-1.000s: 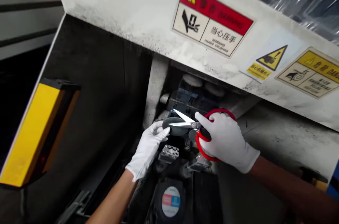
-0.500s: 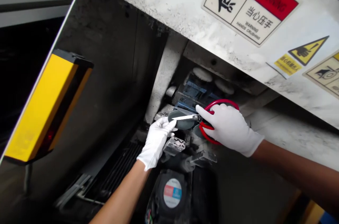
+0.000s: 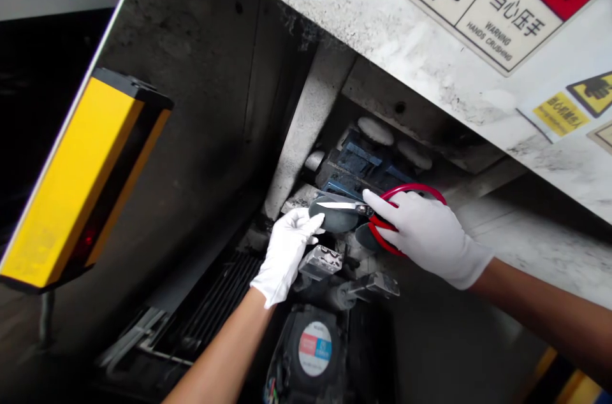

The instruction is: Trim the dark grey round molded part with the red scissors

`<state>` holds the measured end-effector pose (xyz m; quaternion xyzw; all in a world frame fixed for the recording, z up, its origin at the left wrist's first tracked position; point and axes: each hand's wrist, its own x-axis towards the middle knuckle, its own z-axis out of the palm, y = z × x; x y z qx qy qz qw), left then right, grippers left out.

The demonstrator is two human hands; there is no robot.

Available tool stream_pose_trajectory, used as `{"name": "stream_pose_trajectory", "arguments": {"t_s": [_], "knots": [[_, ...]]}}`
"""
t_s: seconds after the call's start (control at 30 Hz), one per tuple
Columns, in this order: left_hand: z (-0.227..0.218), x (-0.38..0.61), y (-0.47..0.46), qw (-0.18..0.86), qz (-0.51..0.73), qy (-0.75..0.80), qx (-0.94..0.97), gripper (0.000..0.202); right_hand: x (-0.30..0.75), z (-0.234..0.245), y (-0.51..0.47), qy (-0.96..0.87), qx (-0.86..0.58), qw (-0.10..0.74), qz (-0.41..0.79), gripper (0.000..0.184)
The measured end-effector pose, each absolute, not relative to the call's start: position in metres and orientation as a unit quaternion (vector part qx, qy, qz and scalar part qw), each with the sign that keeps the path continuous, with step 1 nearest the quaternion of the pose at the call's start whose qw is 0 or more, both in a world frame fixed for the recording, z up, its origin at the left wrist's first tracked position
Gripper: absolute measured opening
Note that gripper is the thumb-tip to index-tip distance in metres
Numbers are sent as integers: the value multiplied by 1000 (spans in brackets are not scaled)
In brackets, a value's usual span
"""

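Now, left hand (image 3: 288, 254): is pinching the dark disc (image 3: 340, 221) by its edge, thumb against fingers.
Right hand (image 3: 423, 229): is curling around the scissors (image 3: 364, 209), index finger extending.
Scissors: are pointing toward the left hand, one blade (image 3: 335, 205) crossing the dark disc.

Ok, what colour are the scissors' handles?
Red: the scissors' handles, partly covered by the right hand, show best in the head view.

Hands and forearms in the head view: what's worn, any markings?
Left hand and right hand each wear a plain white glove, seemingly thin fabric, cuff ending around the wrist. No markings visible on the gloves. Visible forearms bare: no sleeves.
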<state>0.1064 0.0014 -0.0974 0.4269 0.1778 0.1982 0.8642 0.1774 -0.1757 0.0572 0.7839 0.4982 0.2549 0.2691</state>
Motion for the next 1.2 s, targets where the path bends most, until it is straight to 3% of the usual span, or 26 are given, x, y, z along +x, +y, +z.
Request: {"name": "stream_pose_trajectory", "arguments": {"t_s": [0.3,0.63,1.2], "knots": [[-106,114,2,863,242,164,413,36,174,68,-178,484,805,276,202,49],[-103,113,3,861,270,154,401,39,172,78,-168,474,792,271,274,61],[-97,100,11,852,248,160,432,32,182,73,-164,545,727,322,266,46]]}}
